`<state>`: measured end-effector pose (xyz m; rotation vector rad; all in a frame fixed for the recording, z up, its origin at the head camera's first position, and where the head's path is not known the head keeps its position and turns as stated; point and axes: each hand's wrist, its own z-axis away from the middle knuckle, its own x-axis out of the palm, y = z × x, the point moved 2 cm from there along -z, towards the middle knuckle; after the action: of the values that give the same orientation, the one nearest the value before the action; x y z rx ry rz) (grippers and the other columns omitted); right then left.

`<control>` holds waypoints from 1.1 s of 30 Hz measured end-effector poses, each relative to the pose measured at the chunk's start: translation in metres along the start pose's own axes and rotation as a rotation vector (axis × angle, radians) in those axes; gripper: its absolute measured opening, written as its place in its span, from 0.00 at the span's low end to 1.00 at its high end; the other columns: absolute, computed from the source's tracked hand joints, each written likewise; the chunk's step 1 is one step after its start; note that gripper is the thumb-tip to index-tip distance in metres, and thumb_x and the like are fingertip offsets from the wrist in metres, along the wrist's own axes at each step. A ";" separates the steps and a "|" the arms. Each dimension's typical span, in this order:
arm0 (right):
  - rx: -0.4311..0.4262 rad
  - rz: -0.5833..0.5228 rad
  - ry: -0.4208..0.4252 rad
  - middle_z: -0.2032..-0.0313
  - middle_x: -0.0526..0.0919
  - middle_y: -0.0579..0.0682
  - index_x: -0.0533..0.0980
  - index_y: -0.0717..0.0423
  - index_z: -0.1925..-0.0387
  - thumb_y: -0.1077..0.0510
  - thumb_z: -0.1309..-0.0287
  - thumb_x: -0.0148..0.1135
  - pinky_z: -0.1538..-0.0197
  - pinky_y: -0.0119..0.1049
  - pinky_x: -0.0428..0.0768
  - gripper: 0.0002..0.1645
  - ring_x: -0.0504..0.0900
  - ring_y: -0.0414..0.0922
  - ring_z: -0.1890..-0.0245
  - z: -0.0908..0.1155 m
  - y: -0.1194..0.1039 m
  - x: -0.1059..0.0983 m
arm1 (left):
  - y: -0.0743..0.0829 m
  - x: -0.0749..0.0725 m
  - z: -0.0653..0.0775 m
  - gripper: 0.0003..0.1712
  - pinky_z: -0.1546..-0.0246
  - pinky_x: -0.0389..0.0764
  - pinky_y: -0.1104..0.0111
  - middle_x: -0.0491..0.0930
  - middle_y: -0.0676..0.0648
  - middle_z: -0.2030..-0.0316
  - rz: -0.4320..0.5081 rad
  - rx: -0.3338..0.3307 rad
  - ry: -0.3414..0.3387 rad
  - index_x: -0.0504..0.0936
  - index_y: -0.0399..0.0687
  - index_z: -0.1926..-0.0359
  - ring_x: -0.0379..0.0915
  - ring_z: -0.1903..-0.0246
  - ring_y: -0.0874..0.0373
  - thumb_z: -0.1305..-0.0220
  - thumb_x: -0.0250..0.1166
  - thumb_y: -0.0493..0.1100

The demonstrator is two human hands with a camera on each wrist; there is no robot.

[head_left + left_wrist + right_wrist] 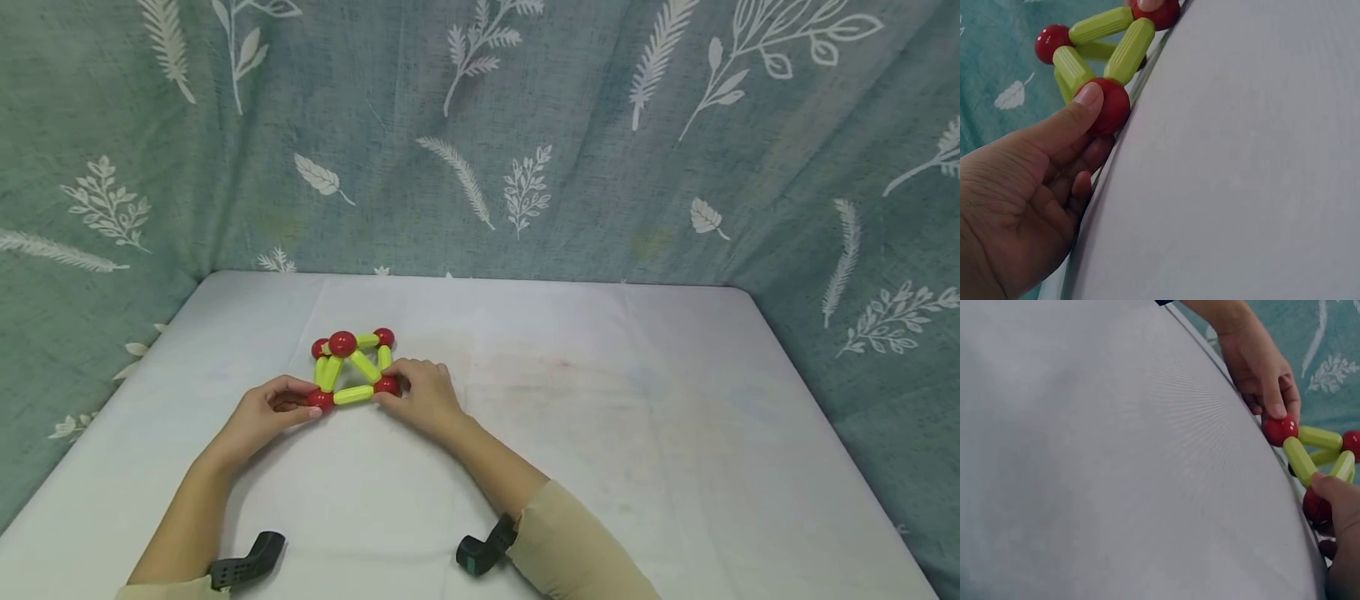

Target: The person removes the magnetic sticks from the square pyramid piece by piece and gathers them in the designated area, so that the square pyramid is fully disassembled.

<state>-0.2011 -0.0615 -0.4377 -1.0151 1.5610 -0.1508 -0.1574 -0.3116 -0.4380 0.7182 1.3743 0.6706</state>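
A ball-and-rod building toy (pixel 354 395) of red balls joined by yellow-green ribbed rods stands on the white table, left of the middle. One glossy red ball (pixel 342 344) sits raised above the frame, with slanting rods running down from it. My left hand (pixel 262 415) pinches the near left red ball (pixel 1110 107) between thumb and fingers; in the left wrist view the thumb lies on top of it. The near right red ball (pixel 1316 506) is pinched by my right hand (pixel 426 398). One yellow-green rod (pixel 1299 461) links these two balls. The far balls touch neither hand.
The toy rests on a white cloth-covered table (pixel 600 433), whose far edge meets a green leaf-patterned curtain (pixel 480 167). More curtain hangs along the left and right sides. A black wrist device (pixel 247 562) sits on the left forearm, another black device (pixel 486 546) on the right.
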 end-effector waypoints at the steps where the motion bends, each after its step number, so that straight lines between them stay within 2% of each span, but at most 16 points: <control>1: 0.007 0.001 -0.003 0.72 0.75 0.37 0.79 0.44 0.54 0.42 0.49 0.68 0.61 0.28 0.63 0.21 0.69 0.35 0.70 0.001 0.000 -0.001 | 0.000 0.001 0.000 0.29 0.62 0.76 0.81 0.77 0.39 0.52 0.003 -0.001 0.001 0.76 0.41 0.48 0.74 0.63 0.72 0.46 0.70 0.54; 6: 0.054 -0.006 -0.017 0.71 0.76 0.37 0.79 0.43 0.54 0.43 0.50 0.69 0.64 0.27 0.64 0.21 0.68 0.36 0.69 0.005 0.003 -0.009 | 0.005 0.008 -0.001 0.30 0.59 0.73 0.83 0.77 0.42 0.50 -0.005 -0.008 0.003 0.76 0.45 0.48 0.70 0.57 0.70 0.46 0.69 0.58; 12: 0.055 -0.075 -0.021 0.69 0.77 0.38 0.79 0.45 0.54 0.44 0.50 0.70 0.64 0.26 0.66 0.21 0.69 0.36 0.68 0.012 0.009 -0.014 | 0.014 0.015 0.000 0.30 0.59 0.74 0.83 0.78 0.42 0.50 -0.022 0.007 -0.004 0.77 0.45 0.49 0.73 0.54 0.58 0.47 0.69 0.58; 17: 0.054 -0.099 -0.009 0.69 0.79 0.39 0.78 0.47 0.57 0.46 0.51 0.71 0.64 0.26 0.68 0.20 0.70 0.37 0.68 0.023 0.018 -0.024 | 0.024 0.029 -0.003 0.30 0.57 0.76 0.79 0.79 0.43 0.51 -0.011 0.019 -0.027 0.77 0.46 0.48 0.75 0.52 0.51 0.47 0.70 0.58; 23: 0.075 -0.111 -0.003 0.68 0.79 0.42 0.78 0.49 0.58 0.48 0.52 0.72 0.62 0.28 0.69 0.20 0.71 0.39 0.67 0.036 0.029 -0.039 | 0.037 0.045 -0.008 0.28 0.55 0.80 0.69 0.81 0.44 0.54 0.015 0.042 -0.042 0.79 0.45 0.50 0.77 0.54 0.51 0.49 0.72 0.55; 25: 0.063 -0.125 0.003 0.68 0.80 0.43 0.78 0.50 0.57 0.48 0.52 0.72 0.63 0.29 0.70 0.21 0.71 0.40 0.67 0.039 0.033 -0.042 | 0.041 0.050 -0.010 0.27 0.58 0.80 0.69 0.81 0.44 0.55 0.029 0.042 -0.045 0.79 0.45 0.50 0.77 0.55 0.52 0.49 0.72 0.53; 29: 0.059 -0.150 0.012 0.66 0.80 0.44 0.78 0.52 0.57 0.49 0.52 0.73 0.62 0.29 0.73 0.21 0.71 0.40 0.66 0.045 0.043 -0.049 | 0.049 0.060 -0.014 0.26 0.56 0.80 0.66 0.81 0.46 0.56 0.055 0.039 -0.061 0.79 0.46 0.51 0.77 0.56 0.53 0.49 0.73 0.52; 33: 0.098 -0.178 -0.006 0.63 0.80 0.45 0.79 0.53 0.57 0.51 0.54 0.74 0.58 0.30 0.76 0.21 0.73 0.40 0.63 0.054 0.050 -0.061 | 0.060 0.070 -0.014 0.25 0.57 0.80 0.66 0.81 0.47 0.58 0.082 0.025 -0.101 0.79 0.47 0.52 0.77 0.57 0.55 0.50 0.73 0.51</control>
<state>-0.1861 0.0324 -0.4380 -1.0749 1.4427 -0.3448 -0.1663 -0.2182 -0.4352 0.8212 1.2679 0.6740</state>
